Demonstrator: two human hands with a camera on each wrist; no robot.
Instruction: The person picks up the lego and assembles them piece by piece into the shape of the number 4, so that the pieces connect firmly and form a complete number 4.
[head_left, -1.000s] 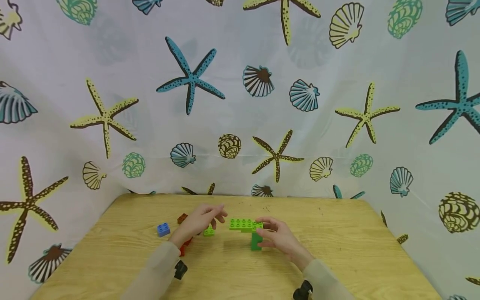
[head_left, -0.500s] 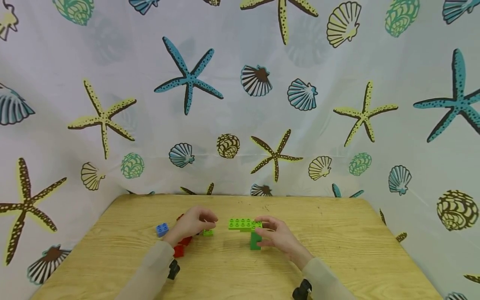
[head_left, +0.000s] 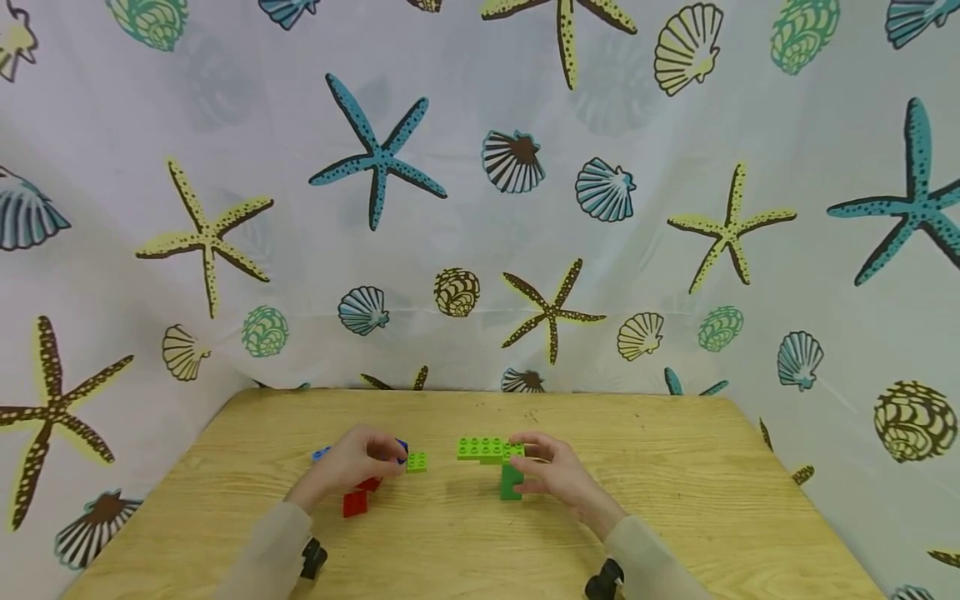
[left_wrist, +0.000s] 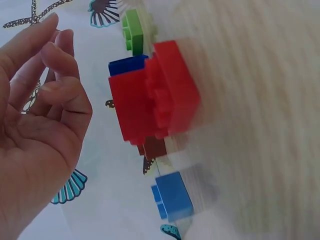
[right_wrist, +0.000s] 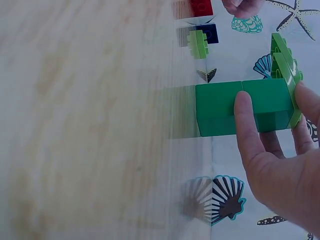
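Right grip: grasping green stack.
Lime bricks: atop it, overhanging toward nine o'clock.
Left grip: released; red brick at six o'clock.

Head cam: L hand covers pt of lt-blue brick twd L edge of table, near edge cropped. L-wrist: brown brick partly behind red brick. R-wrist: R hand, some fingertips hidden behind green stack.
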